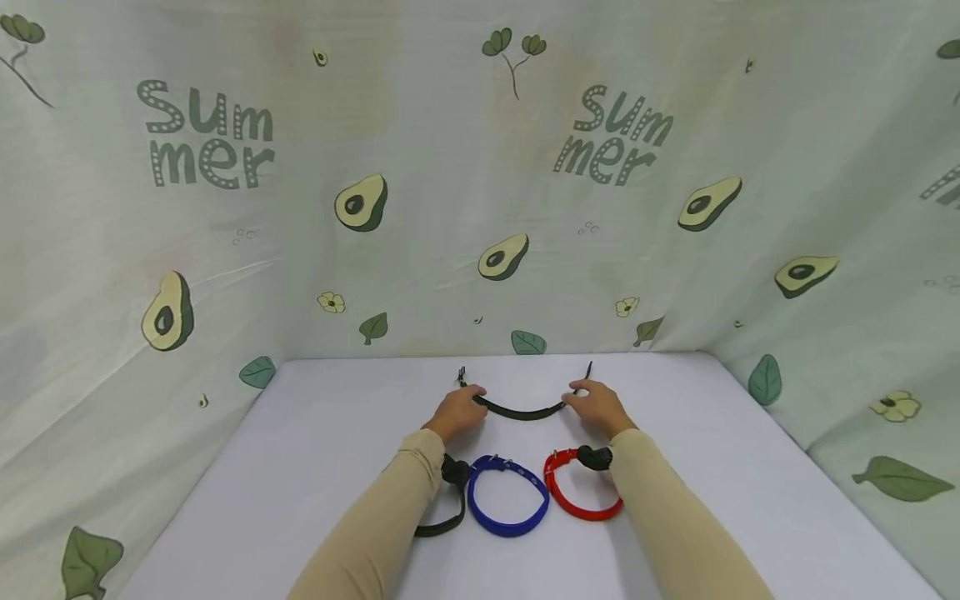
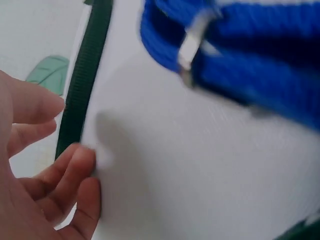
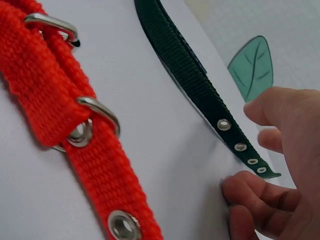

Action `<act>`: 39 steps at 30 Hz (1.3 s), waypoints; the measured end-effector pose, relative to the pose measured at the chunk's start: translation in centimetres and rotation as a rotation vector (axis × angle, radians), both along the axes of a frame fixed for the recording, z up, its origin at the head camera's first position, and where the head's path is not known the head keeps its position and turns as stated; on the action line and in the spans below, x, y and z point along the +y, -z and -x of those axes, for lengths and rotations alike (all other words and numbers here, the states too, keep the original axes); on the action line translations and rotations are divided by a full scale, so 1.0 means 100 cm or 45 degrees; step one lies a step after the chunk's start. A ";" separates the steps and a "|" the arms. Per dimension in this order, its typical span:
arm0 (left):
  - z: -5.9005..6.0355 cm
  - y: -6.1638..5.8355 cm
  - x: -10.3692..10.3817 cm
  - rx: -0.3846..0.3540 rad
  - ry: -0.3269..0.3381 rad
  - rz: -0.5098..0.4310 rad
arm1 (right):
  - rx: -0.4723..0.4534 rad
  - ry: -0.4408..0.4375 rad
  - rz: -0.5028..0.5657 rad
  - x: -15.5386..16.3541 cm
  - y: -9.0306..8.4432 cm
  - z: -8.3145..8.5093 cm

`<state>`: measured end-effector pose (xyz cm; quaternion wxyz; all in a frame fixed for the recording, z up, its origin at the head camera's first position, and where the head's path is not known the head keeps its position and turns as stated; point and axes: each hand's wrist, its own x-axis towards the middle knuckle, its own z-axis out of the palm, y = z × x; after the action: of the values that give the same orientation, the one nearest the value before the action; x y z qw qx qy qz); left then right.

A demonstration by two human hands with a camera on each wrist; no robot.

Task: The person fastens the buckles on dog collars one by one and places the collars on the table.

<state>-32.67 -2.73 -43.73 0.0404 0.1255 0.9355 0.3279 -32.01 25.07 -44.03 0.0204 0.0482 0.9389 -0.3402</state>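
Dark green collar (image 1: 521, 411) stretched between left hand (image 1: 456, 411); right hand (image 1: 597, 406)

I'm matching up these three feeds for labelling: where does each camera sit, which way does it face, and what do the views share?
Head: worn high, looking forward and down at the white table; both sleeved arms show.
Left wrist: looks past the left hand at the dark green collar.
Right wrist: looks past the right hand at the red collar.
Shared: all show the green collar.
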 end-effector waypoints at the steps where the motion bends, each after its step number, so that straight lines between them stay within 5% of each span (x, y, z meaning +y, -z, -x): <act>1: 0.001 0.002 -0.001 0.008 0.000 0.013 | 0.002 0.000 -0.009 -0.002 0.001 0.000; 14: 0.010 0.006 0.000 -0.079 0.021 0.101 | -0.001 -0.010 -0.128 -0.010 0.001 -0.006; 23: 0.014 0.005 -0.007 -0.107 0.000 0.032 | -0.032 0.028 -0.121 -0.010 0.003 -0.005; 39: 0.009 0.003 -0.011 0.045 -0.022 0.009 | 0.045 0.049 0.019 0.000 0.003 -0.020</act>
<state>-33.55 -3.82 -44.04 0.0213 0.1232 0.9382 0.3227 -30.00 25.03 -44.38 -0.0024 0.0600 0.9355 -0.3482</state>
